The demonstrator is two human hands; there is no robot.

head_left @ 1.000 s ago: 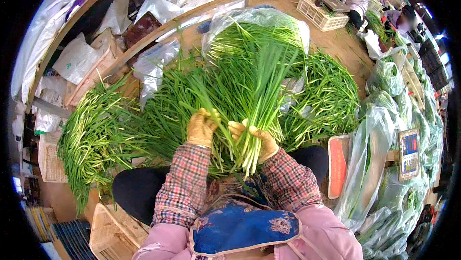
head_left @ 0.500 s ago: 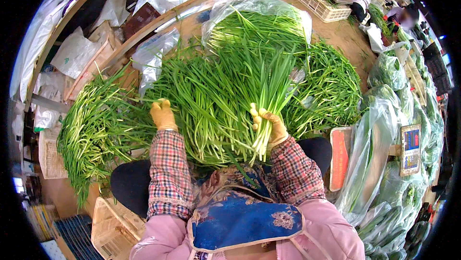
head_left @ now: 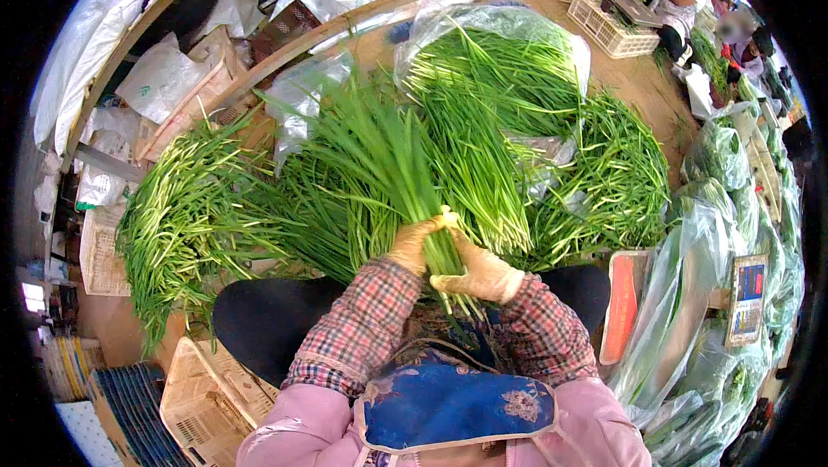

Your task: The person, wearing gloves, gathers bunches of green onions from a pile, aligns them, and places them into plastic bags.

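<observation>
Both my hands, in yellowish gloves, are closed round one bunch of garlic chives (head_left: pixel 398 169) in front of my lap. My left hand (head_left: pixel 414 245) wraps the stems from the left. From the right, my right hand (head_left: pixel 477 267) grips them nearer the pale cut ends, which poke out below. The green leaves fan away to the upper left, slightly blurred. Just beyond lies a large heap of loose chives (head_left: pixel 483 178), stems pointing at me. A thinner, messier pile of chives (head_left: pixel 185 225) is at the left, and another pile of chives (head_left: pixel 617 182) lies at the right.
Clear plastic bags of chives (head_left: pixel 673 294) line the right side beside a scale with a display panel (head_left: pixel 747 299) and red-orange plate (head_left: pixel 623 312). A plastic crate (head_left: pixel 203 402) sits at lower left. A wooden rail (head_left: pixel 345 23) curves behind. People work at the far right by a crate (head_left: pixel 604 31).
My left hand has come from the left pile to the bunch and closed on it beside my right hand. The bunch has shifted left and now leans to the upper left.
</observation>
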